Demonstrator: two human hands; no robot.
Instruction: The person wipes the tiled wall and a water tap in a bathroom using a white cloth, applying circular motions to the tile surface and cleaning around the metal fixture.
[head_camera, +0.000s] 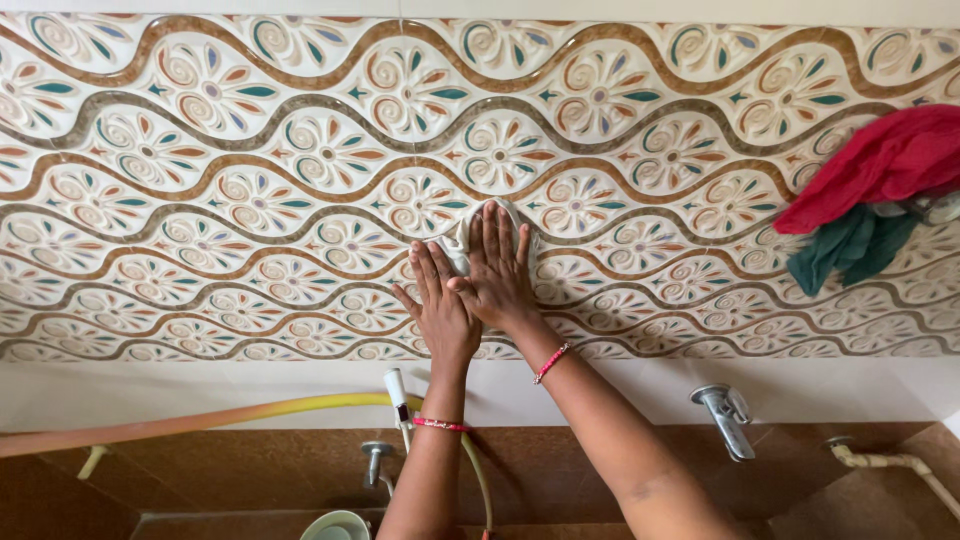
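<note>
Both hands flat on the tiled wall (250, 200), wiping step in progress by the look of it. Right hand (497, 270) is spread open, pressing a white cloth (462, 243) against the tile; left hand (437, 305) is open too, palm on the wall, thumb side tucked under the right. Next stroke likely needs steady pressure so the cloth doesn't slip out. Around: yellow hose (250, 408) below, hand sprayer (398, 392), steel tap (726, 415), red and green cloths (880, 170) hanging right. Nothing blocks the patch at hand.
</note>
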